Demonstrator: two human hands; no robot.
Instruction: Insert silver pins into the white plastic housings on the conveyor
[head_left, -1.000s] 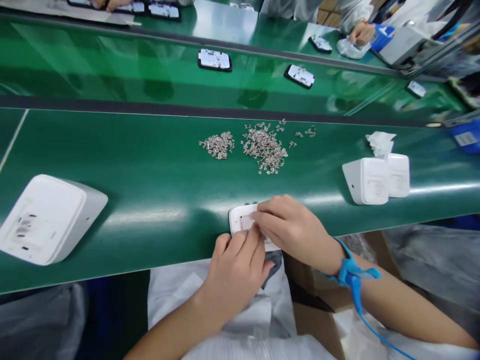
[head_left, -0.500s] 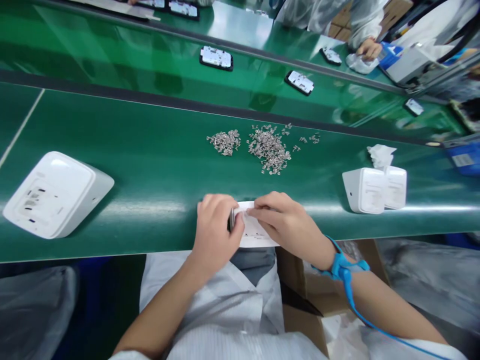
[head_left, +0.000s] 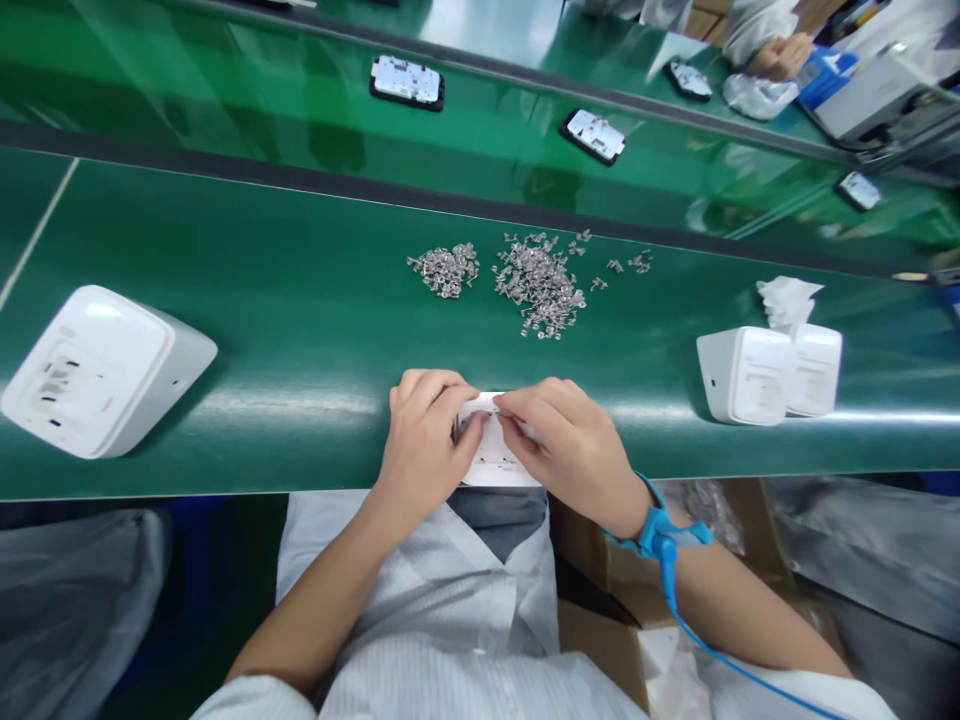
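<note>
A white plastic housing (head_left: 495, 465) lies at the front edge of the green bench between my two hands, its face marked with small dark slots. My left hand (head_left: 429, 430) grips its left side, thumb lying over the face. Over the upper right part, the fingers of my right hand (head_left: 566, 440) are pinched together close to the left thumb tip; whatever they hold is too small to make out. Beyond the hands lie a smaller pile (head_left: 446, 270) and a larger pile (head_left: 540, 285) of small shiny metal pieces.
A big white housing (head_left: 105, 370) rests at the left. Two white housings (head_left: 759, 378) stand at the right by crumpled white paper (head_left: 787, 300). Behind a dark rail, black-framed units (head_left: 407, 82) sit on a green strip. Another person's hand (head_left: 781, 57) is at the far right. A blue wrist strap (head_left: 660, 530) trails a cord.
My right fingers have drawn into a tighter pinch at the housing's upper part. The left hand keeps its grip. The whole view has shifted slightly, and the units behind the rail appear a little displaced.
</note>
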